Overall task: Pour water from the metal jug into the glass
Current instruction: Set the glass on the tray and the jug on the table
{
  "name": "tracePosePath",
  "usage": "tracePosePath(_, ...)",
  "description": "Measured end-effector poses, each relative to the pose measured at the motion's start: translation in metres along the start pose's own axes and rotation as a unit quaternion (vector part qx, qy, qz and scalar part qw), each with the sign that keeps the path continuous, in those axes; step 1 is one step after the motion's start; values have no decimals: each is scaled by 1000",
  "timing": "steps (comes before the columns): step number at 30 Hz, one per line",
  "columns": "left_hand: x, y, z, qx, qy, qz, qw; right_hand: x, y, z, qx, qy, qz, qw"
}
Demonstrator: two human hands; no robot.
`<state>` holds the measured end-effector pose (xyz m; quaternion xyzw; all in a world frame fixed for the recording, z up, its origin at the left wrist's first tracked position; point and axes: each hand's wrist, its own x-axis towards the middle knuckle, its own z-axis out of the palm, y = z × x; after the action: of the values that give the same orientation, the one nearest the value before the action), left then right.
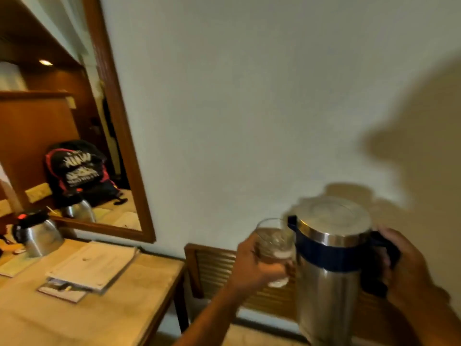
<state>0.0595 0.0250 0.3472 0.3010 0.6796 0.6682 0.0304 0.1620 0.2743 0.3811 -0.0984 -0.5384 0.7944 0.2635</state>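
Observation:
A steel jug [326, 278] with a dark blue band, a flat metal lid and a dark handle hangs in the air at the lower right. My right hand [401, 268] grips its handle. A clear glass [274, 245] with some water in it is held by my left hand [252, 263] just left of the jug. The jug's dark spout touches or nearly touches the glass rim. Both are held off the table, in front of a white wall.
A beige table [104, 310] at the lower left carries papers [92, 265], a booklet and a steel kettle [37, 236]. A wood-framed mirror [117, 136] hangs above it. A slatted wooden piece [214, 268] stands against the wall behind my hands.

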Motion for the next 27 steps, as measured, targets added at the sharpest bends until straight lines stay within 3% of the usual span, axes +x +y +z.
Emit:
tracePosePath(4,-13,-29,-3,20,16,-41,999,-21,35,-9,-6,34,-36,999)
tracePosePath(6,-21,-63,2,33,17,-83,996,-28,61,-26,-28,56,-13,998)
tracePosePath(20,-150,-389,38,77,105,-309,942,-55,336,-162,4,172,86,981)
tracePosePath(27,-202,-477,39,95,138,-370,914,-60,411,-185,-11,174,137,975)
